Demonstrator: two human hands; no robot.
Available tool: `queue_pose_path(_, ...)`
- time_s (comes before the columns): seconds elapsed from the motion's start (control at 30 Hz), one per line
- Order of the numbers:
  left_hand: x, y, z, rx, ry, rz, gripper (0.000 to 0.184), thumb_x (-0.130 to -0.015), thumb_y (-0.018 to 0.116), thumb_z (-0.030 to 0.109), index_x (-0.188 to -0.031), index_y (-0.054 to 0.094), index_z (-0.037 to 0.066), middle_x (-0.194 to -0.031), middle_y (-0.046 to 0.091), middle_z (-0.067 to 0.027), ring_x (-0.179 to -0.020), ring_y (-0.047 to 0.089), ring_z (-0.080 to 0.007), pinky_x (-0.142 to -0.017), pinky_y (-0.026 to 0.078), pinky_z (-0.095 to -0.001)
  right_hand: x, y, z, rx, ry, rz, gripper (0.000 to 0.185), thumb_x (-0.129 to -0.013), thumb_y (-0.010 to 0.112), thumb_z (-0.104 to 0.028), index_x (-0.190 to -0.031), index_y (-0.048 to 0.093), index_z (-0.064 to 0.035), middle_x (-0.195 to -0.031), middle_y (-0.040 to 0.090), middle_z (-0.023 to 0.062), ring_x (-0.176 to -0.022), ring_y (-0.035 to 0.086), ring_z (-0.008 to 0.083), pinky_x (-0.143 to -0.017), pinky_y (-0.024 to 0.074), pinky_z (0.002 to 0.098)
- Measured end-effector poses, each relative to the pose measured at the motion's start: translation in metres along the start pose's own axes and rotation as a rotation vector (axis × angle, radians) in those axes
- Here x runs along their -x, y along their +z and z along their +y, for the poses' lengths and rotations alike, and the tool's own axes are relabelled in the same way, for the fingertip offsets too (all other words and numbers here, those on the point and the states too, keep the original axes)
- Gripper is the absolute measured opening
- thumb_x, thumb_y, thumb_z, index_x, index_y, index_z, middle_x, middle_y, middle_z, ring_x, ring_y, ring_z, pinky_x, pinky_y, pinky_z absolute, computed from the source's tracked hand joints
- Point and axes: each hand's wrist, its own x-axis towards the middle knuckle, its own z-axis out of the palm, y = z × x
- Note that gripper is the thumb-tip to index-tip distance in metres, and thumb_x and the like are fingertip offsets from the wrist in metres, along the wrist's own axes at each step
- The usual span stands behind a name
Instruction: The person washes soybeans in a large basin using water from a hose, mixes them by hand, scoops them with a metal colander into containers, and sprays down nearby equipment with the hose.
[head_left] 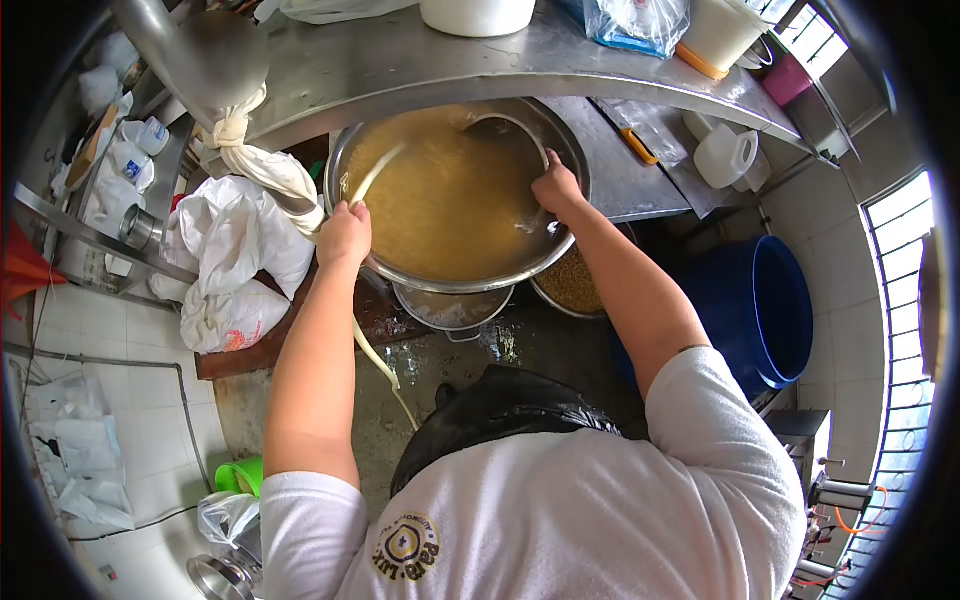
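Observation:
A wide metal basin (470, 284) full of cloudy yellowish-brown liquid (430, 200) stands in front of me. My left hand (343, 236) is closed around a pale hose (378, 172) at the basin's left rim. One end of the hose reaches over the liquid, and the rest hangs down (378, 362) toward the floor. My right hand (558, 186) grips the edge of a metal bowl (520, 128), tilted and partly sunk in the liquid on the right side. The bowl's lower part is hidden.
A steel shelf (380, 105) overhangs the basin's far side. Under the basin are a metal pot (455, 322) and a container of brown grains (572, 282). White sacks (235, 250) lie left; a blue barrel (782, 310) stands right. A yellow-handled knife (638, 146) rests on the counter.

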Motion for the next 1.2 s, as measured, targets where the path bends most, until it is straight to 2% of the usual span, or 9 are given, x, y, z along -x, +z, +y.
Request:
queue_pose_path(0.03,-0.001,0.001,-0.001,-0.002,0.003,-0.003,0.050,-0.107,0.040,0.045,-0.127,0.061,0.004,-0.116,0.071,-0.0272,-0.110,0.067,-0.0461,-0.096,0.052,-0.0553,0.006,0.000,-0.004,-0.002,0.005,0.000,0.082,-0.083,0.052,-0.004,-0.162,0.033,-0.0132,-0.123,0.069,0.0311,-0.112,0.070,0.0422,-0.093,0.0551,0.0447)
queue_pose_path(0.1,-0.002,0.001,-0.001,-0.011,0.007,0.002,0.049,-0.106,0.042,0.044,-0.125,0.061,0.004,-0.114,0.072,-0.0279,-0.108,0.068,-0.0468,-0.096,0.052,-0.0559,0.020,-0.002,-0.014,-0.059,-0.029,-0.035,0.079,-0.085,0.051,-0.009,-0.162,0.031,-0.0079,-0.130,0.065,0.0335,-0.123,0.064,0.0453,-0.104,0.0504,0.0472)
queue_pose_path(0.5,0.002,0.001,0.001,-0.011,0.012,0.038,0.044,-0.108,0.042,0.043,-0.121,0.060,0.005,-0.109,0.072,-0.0276,-0.104,0.068,-0.0482,-0.092,0.053,-0.0570,0.058,0.023,-0.050,-0.162,0.046,-0.142,0.074,-0.087,0.050,-0.007,-0.159,0.034,-0.0065,-0.133,0.063,0.0340,-0.125,0.062,0.0463,-0.101,0.0516,0.0476)
queue_pose_path(0.67,0.000,0.004,-0.002,-0.008,0.020,0.058,0.044,-0.107,0.042,0.044,-0.121,0.060,0.005,-0.108,0.072,-0.0276,-0.103,0.069,-0.0483,-0.091,0.053,-0.0570,0.010,0.105,0.003,-0.320,-0.024,-0.211,0.071,-0.088,0.053,-0.007,-0.158,0.036,-0.0090,-0.120,0.069,0.0253,-0.109,0.069,0.0411,-0.092,0.0545,0.0447)
queue_pose_path(0.73,-0.001,0.006,-0.003,-0.008,0.019,0.065,0.044,-0.107,0.043,0.044,-0.120,0.060,0.005,-0.108,0.072,-0.0276,-0.103,0.069,-0.0483,-0.091,0.053,-0.0570,0.020,0.104,-0.005,-0.386,0.014,-0.252,0.064,-0.087,0.056,-0.008,-0.149,0.042,-0.0068,-0.119,0.069,0.0243,-0.107,0.068,0.0402,-0.089,0.0541,0.0457)
queue_pose_path(0.93,0.000,0.003,-0.001,-0.025,0.022,0.055,0.044,-0.108,0.042,0.043,-0.122,0.059,0.005,-0.109,0.072,-0.0282,-0.104,0.068,-0.0481,-0.092,0.054,-0.0563,0.028,0.115,-0.018,-0.712,0.425,-0.364,0.041,-0.084,0.067,-0.010,-0.123,0.061,-0.0004,-0.116,0.066,0.0215,-0.102,0.066,0.0373,-0.082,0.0530,0.0487)
queue_pose_path(1.03,0.003,0.001,0.000,-0.009,0.027,0.045,0.044,-0.108,0.041,0.042,-0.123,0.058,0.004,-0.110,0.071,-0.0290,-0.105,0.068,-0.0483,-0.092,0.053,-0.0564,0.023,0.122,-0.019,-0.756,0.485,-0.403,0.031,-0.082,0.072,-0.011,-0.110,0.070,0.0028,-0.114,0.065,0.0200,-0.099,0.065,0.0359,-0.078,0.0524,0.0502)
queue_pose_path(1.17,0.002,0.001,-0.002,-0.010,0.034,0.044,0.045,-0.109,0.040,0.042,-0.124,0.058,0.003,-0.109,0.072,-0.0294,-0.105,0.067,-0.0490,-0.092,0.053,-0.0568,0.021,0.122,-0.025,-0.712,0.517,-0.428,0.029,-0.081,0.072,-0.010,-0.107,0.070,0.0035,-0.113,0.064,0.0214,-0.097,0.063,0.0355,-0.075,0.0515,0.0516)
queue_pose_path(1.2,0.002,0.001,-0.002,-0.010,0.043,0.047,0.045,-0.109,0.039,0.041,-0.123,0.058,0.002,-0.108,0.072,-0.0294,-0.105,0.067,-0.0493,-0.092,0.053,-0.0569,0.019,0.124,-0.023,-0.742,0.513,-0.432,0.025,-0.080,0.069,-0.006,-0.103,0.068,0.0047,-0.106,0.063,0.0218,-0.093,0.065,0.0367,-0.072,0.0533,0.0529)
